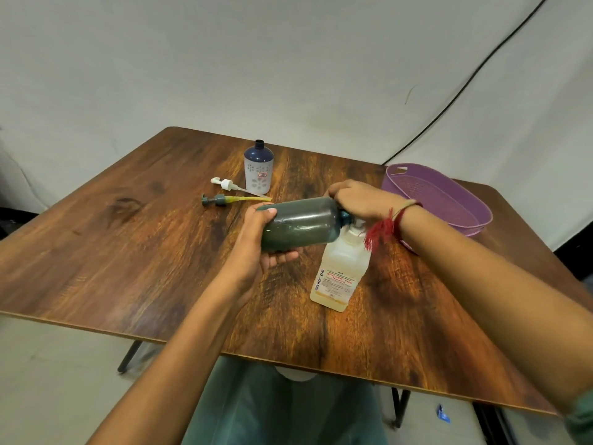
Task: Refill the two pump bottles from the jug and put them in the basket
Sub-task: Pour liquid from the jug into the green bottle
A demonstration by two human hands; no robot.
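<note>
Both hands were clamped on the dark bottle (301, 224), held sideways in the air above the table (128, 252). Left hand (263, 242) cupped the base, thumb on top and fingers underneath. Right hand (359, 200) wrapped over the neck end. Neck sat right over the top of the jug (340, 274); contact could not be told, the hand covered it. Jug stood upright on the table, right of centre, label toward the camera, well in from the near edge.

Blue-and-white bottle (258, 170) stood upright toward the far edge, mouth open with no pump on it. White pump (226, 183) lay just left of it, its tube reaching the bottle's base. Dark pump (215, 200) with a yellowish tube lay just in front of the white one, apart from the held bottle.

Purple basket (433, 194) sat on the far right of the table, close to the right edge, its near end hidden behind the right wrist. Red thread (382, 229) was tied on that wrist.

Open room: the whole left half of the table was bare wood, also the strip along the near edge.

Table top was dark wood grain with rounded far corners and black legs (130, 356). A pale cloth backdrop (224, 59) hung behind, with a black cable (465, 88) running down it to the table's far right. Floor was pale, with a small blue scrap (443, 414) lying under the table's right side.
</note>
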